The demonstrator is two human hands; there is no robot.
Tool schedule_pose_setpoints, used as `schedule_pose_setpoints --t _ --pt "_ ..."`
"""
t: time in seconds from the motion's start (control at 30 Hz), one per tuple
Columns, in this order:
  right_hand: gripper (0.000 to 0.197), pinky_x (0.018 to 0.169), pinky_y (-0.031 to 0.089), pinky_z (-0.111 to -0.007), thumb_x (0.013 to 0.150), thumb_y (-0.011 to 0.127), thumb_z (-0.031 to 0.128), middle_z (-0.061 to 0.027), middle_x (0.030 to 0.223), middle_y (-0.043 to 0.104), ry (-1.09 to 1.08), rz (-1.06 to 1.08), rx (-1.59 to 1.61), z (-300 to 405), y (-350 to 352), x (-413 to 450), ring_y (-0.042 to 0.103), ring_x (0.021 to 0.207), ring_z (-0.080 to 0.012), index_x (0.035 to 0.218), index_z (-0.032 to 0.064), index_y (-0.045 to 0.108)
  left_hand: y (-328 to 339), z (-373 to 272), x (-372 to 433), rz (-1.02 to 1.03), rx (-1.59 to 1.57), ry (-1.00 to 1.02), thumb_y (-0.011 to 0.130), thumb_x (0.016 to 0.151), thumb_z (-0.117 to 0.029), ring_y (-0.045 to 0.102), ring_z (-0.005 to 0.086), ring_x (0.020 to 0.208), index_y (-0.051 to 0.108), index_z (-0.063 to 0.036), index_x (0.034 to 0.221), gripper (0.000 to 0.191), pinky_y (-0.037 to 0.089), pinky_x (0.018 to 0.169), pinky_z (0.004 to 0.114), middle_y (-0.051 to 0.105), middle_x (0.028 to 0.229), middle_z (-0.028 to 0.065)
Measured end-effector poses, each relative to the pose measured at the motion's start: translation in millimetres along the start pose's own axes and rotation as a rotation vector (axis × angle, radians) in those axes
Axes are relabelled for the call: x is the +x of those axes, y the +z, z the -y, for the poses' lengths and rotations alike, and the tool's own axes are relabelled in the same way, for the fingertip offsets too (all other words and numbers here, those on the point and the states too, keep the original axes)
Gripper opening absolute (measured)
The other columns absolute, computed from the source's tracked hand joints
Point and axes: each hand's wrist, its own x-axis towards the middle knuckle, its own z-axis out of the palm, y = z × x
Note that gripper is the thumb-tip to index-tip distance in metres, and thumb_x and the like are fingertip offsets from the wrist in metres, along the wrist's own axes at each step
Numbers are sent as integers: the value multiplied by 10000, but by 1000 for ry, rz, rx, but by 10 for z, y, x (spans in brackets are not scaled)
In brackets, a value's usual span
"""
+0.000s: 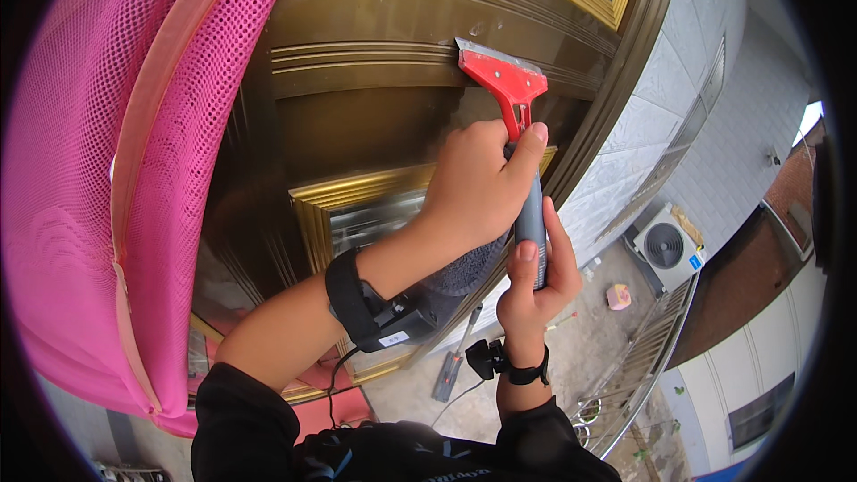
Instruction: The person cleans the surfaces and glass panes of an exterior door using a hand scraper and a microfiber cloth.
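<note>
A red scraper head [502,77] with a wide metal blade [499,53] is at the ribbed brown metal door [375,20]; whether the blade touches the surface I cannot tell. My left hand [479,177] is wrapped around the upper part of its grey handle [530,214], thumb along the side. Lower down, the fingers and thumb of my right hand [542,281] hold the handle's end. Pale marks [477,30] show on the door just above the blade. Behind my left forearm is a dark grey fuzzy cloth-like thing [462,274], partly hidden.
A pink mesh curtain [201,114] hangs at the left. Gold frames [315,204] border the door's glass. To the right are a pale tiled wall [643,120], an air-conditioner unit [663,244] and a metal railing [649,361]. A long-handled tool [448,371] lies on the floor.
</note>
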Motion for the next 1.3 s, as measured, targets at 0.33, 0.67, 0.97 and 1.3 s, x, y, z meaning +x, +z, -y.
schedule_pose_setpoints --t 0.33,0.67,0.97,1.3 --pt "388 775 502 -277 876 579 89 -176 956 698 -52 -19 -71 6 -47 33 661 835 -168 1228 -75 572 67 6 5 -54 -105 52 529 957 -325 380 98 519 521 12 662 448 330 476 326 438 524 32" --pt "377 773 497 -269 885 569 71 -160 954 693 6 -27 8 142 26 112 651 839 -146 1235 -70 566 -4 -56 88 -8 -112 17 517 964 -319 420 92 492 526 -1 662 438 350 461 307 454 515 16" --pt "396 813 493 -287 880 580 103 -179 1023 683 13 -35 -20 106 -31 148 647 872 -172 1222 -96 562 51 -39 140 -42 -99 88 529 957 -323 375 86 521 517 5 657 444 318 472 313 416 518 18" --pt "377 765 500 -279 865 587 62 -168 973 690 46 -25 -50 -22 -83 -151 648 830 -154 1213 -81 577 51 186 -141 55 -134 25 514 976 -294 370 61 547 531 -15 693 398 313 485 289 435 561 -20"
